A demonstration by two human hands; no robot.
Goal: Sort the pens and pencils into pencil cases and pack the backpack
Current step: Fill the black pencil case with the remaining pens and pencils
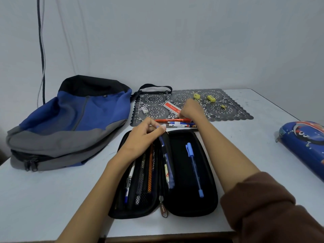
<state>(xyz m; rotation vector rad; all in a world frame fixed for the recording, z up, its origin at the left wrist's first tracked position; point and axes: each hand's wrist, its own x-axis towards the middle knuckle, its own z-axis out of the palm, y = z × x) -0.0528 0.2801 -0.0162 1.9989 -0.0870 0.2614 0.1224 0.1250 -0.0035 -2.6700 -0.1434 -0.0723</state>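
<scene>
Right, nearest in: a brown sleeve (263, 207) bunched on the right forearm. Just beyond, flat open on the white table (52, 199), a black pencil case (180, 190). In its left half, behind a mesh pocket, several pens and pencils (142, 174) side by side, 1 of them orange. In its right half, 1 light blue pen (193, 165), lengthwise and alone. Over the spine between the 2 halves, the left hand (142, 139), fingertips pinching the top end of a dark blue pen (164, 151), lower end down among others along the spine. Further out, the right hand (191, 111), fingers curled down onto the right end of an orange pen (168, 120) at the near edge of a black lace-pattern mat (233, 113). Just nearer than that, a short row of more pens (178, 125). On the mat: a red and white box (172, 108) right against the hand, a white eraser (144, 109) to the left, 2 yellow blocks (211, 98) near the far edge, 1 smaller yellow bit (223, 107). Off left, a blue, grey and black backpack (70, 123) on its side. Far right, a blue printed pencil case (303, 148), closed, well apart.
</scene>
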